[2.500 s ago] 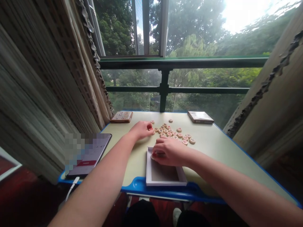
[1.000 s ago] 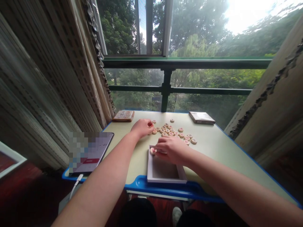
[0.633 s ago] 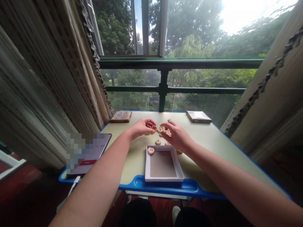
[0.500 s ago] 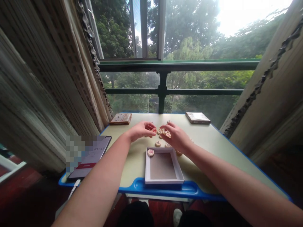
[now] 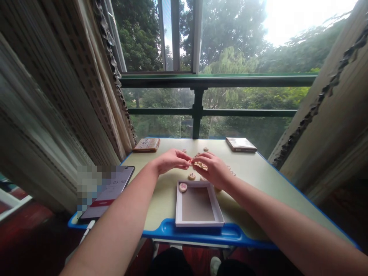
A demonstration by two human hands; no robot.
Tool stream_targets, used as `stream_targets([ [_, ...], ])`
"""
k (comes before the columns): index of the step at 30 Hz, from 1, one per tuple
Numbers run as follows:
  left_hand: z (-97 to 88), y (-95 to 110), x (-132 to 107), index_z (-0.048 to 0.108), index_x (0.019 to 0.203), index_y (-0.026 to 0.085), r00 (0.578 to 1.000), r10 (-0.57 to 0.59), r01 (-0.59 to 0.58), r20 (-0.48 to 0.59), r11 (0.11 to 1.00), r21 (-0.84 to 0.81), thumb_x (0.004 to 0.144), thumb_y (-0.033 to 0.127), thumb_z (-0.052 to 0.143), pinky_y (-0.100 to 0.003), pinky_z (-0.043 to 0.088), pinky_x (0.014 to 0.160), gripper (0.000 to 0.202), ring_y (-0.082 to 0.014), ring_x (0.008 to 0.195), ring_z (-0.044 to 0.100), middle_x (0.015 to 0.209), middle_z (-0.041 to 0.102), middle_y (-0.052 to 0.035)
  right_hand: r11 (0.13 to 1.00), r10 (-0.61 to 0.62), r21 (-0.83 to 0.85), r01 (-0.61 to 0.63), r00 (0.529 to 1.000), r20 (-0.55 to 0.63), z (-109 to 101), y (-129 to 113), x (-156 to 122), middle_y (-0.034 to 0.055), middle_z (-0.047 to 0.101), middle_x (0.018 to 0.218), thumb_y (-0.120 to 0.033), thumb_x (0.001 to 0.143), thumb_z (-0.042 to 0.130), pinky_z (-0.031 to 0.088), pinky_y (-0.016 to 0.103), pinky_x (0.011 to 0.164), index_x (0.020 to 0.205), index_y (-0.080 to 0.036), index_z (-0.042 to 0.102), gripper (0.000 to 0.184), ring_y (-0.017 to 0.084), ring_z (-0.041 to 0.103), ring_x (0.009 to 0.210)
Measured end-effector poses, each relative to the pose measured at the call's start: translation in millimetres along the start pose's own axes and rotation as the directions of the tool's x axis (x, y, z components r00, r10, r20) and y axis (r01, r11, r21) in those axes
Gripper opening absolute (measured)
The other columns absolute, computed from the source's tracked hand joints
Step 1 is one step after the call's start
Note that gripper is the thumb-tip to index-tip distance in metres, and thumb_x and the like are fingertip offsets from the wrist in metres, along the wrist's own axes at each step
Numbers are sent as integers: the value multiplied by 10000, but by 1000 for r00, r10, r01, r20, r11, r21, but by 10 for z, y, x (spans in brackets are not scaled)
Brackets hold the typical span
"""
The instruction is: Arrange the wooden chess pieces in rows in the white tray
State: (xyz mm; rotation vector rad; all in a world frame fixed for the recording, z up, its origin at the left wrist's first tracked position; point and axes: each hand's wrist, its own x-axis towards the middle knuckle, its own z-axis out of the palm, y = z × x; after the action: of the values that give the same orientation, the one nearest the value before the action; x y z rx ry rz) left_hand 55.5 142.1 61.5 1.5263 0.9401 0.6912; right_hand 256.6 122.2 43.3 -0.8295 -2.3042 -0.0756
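Note:
My left hand (image 5: 171,160) pinches a round wooden xiangqi piece (image 5: 190,162) with a red character between thumb and fingertips. My right hand (image 5: 212,167) meets it from the other side, its fingertips on the same piece, which they partly cover. Behind and below the right fingers lies a cluster of xiangqi pieces (image 5: 203,166), partly hidden. Just beyond the box rests a piece with a dark character (image 5: 191,176). A shallow white box (image 5: 178,207) stands in front of me, with one red-lettered piece (image 5: 183,187) in its far left corner.
A brown patterned box (image 5: 146,145) sits at the table's far left, a flat pale box (image 5: 240,144) at the far right. A tablet (image 5: 115,191) with a cable lies at the left edge. Loose pieces (image 5: 206,149) are scattered farther back. The table has a blue rim (image 5: 201,232).
My right hand has moved left and its fingertips have come together with my left hand at the red-lettered piece. The left hand has shifted slightly right with that piece.

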Motion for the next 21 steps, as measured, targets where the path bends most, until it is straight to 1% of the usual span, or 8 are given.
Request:
stream_targets([
  [5,-5,19,-13,717,906,128,1000,-3,0,24,992,124,592,332,762,-221,414,509,377,-122,665,557,816,673,-87,999,7,34,-7,1000,1,4,-21,-4,98,668,901,-273,835,568,482,310,722,873,-165,665,150,186,600,836],
  [8,8,49,-27,712,917,122,999,-18,13,34,987,160,583,358,765,-210,385,484,412,-112,638,539,794,664,-84,998,33,50,-32,999,-11,-7,-52,-2,88,665,858,-265,820,576,480,289,675,844,-162,662,136,166,607,754],
  [11,6,72,-36,695,942,125,998,-32,25,49,990,141,579,377,768,-194,370,481,448,-97,630,531,811,655,-76,997,54,62,-52,998,-37,-31,-68,2,80,662,845,-268,806,588,473,271,644,830,-166,660,127,156,604,728],
  [14,-35,61,-37,676,894,122,997,-71,69,21,992,102,621,488,716,-175,318,432,459,-78,602,515,842,646,-75,994,56,95,-50,997,-54,-58,-89,8,77,660,863,-274,799,597,472,261,633,854,-170,667,138,147,599,717],
  [16,-72,38,-40,660,813,110,994,-94,99,-52,989,106,646,559,665,-173,265,391,479,-55,533,467,791,632,-63,989,4,146,-3,1000,-8,-71,-126,12,75,661,873,-265,797,599,477,259,652,858,-173,680,137,140,599,717],
  [18,-98,16,-48,646,755,104,987,-119,135,-110,979,150,638,572,665,-178,228,366,482,-35,460,397,692,601,-34,976,-70,211,54,995,71,-76,-187,10,69,667,870,-251,797,602,481,258,688,847,-180,694,126,138,606,740],
  [19,-105,8,-53,642,738,104,983,-144,163,-114,970,180,624,560,681,-180,220,360,472,-31,438,376,651,585,-21,968,-99,239,70,989,113,-74,-221,6,65,672,864,-249,796,607,483,256,703,840,-183,698,121,139,611,757],
  [21,-112,-4,-63,642,716,104,972,-225,234,-64,941,243,599,528,711,-180,226,358,445,-33,422,383,609,576,-12,961,-130,265,78,975,183,-63,-281,-3,60,678,868,-251,793,617,484,252,712,846,-188,702,119,141,619,781],
])
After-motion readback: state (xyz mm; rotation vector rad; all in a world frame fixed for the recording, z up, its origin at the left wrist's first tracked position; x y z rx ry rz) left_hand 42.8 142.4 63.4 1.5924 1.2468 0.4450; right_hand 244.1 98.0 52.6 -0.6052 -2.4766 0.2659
